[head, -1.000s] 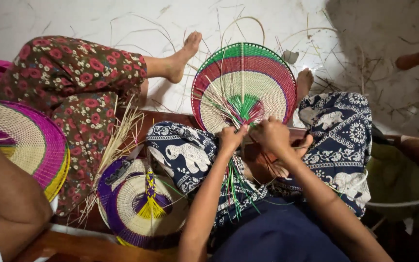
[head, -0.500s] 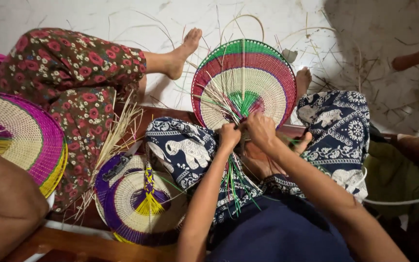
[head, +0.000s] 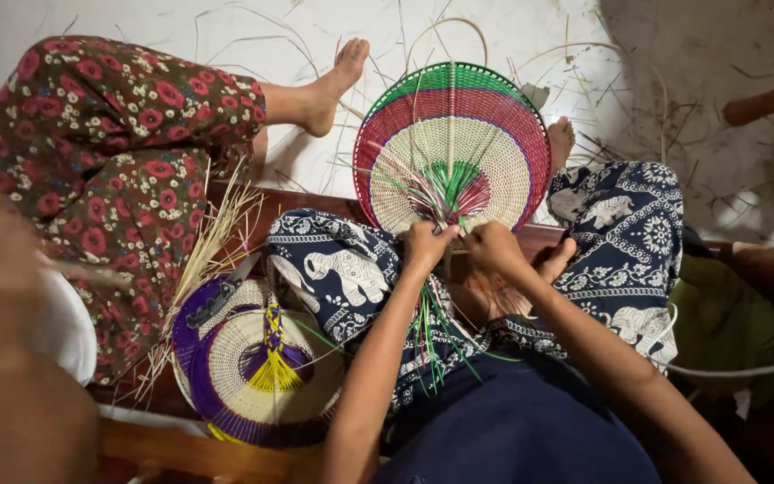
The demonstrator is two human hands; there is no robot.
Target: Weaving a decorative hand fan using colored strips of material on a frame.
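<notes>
Both hands pinch strands at the base of the woven fan (head: 452, 148), upright between the knees: left hand (head: 425, 245), right hand (head: 492, 246). Risk: strands slip loose or snap if tugged hard.

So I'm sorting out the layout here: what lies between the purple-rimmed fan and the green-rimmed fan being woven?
In the head view, a knee in blue elephant-print cloth lies between the purple-rimmed fan and the green-rimmed fan.
</notes>
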